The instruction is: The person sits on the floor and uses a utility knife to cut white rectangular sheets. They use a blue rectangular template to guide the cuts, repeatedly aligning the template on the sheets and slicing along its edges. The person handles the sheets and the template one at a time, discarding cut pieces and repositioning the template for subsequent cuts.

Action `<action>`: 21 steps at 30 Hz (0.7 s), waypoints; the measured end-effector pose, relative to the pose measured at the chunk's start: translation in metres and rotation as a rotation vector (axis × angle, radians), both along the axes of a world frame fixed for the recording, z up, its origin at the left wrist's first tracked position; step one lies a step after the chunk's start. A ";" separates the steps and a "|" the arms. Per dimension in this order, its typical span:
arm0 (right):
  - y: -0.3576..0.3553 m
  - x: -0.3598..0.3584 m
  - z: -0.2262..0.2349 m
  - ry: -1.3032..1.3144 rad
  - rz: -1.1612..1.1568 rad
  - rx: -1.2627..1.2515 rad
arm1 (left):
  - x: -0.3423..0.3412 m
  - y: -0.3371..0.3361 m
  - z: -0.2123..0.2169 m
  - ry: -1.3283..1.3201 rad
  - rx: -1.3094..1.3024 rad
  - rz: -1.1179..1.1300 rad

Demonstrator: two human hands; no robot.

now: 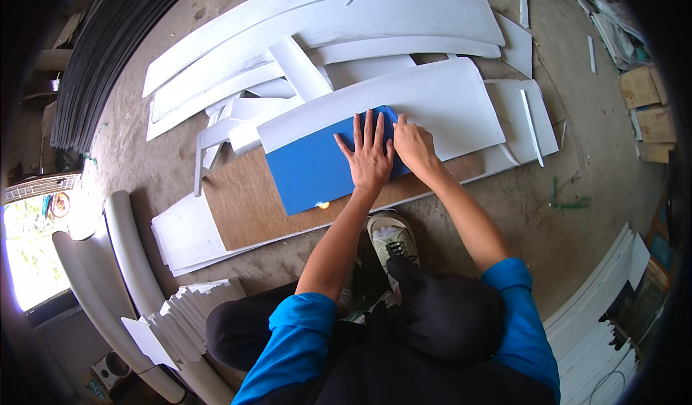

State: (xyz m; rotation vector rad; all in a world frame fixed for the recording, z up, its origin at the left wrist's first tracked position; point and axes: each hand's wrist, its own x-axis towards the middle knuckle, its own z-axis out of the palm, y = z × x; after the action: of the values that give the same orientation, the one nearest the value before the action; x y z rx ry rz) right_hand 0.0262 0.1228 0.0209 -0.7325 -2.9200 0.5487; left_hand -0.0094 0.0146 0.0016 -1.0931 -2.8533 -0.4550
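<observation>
My left hand [368, 156] lies flat with fingers spread on a blue rectangular sheet [310, 171], pressing near its right part. Closed just to the right, my right hand [414, 143] grips a slim blue utility knife [391, 114] at the sheet's far right corner; its blade is too small to make out. The blue sheet rests over a large white sheet [447, 102] and a brown wooden board [241, 199].
Long white panels [346, 23] and offcuts spread beyond the board. A narrow white strip [532, 127] lies at right. White rolls [130, 254] and stacked white pieces [191, 322] stand at lower left; dark strips [108, 66] at far left. My shoe [393, 239] is by the board's near edge.
</observation>
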 end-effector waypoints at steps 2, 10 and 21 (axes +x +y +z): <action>0.004 -0.001 -0.006 0.007 0.015 -0.016 | 0.001 0.001 0.000 -0.003 0.001 -0.004; -0.016 0.033 -0.010 -0.003 -0.069 -0.061 | 0.001 0.002 0.000 0.005 0.007 -0.006; -0.060 0.145 -0.010 -0.221 -0.078 -0.049 | 0.000 0.002 -0.001 0.026 0.014 -0.017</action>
State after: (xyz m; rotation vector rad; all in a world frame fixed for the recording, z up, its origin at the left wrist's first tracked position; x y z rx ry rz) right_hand 0.1715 0.0624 0.0111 -0.9668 -3.0700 0.5674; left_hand -0.0090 0.0161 0.0008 -1.1137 -2.8161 -0.4582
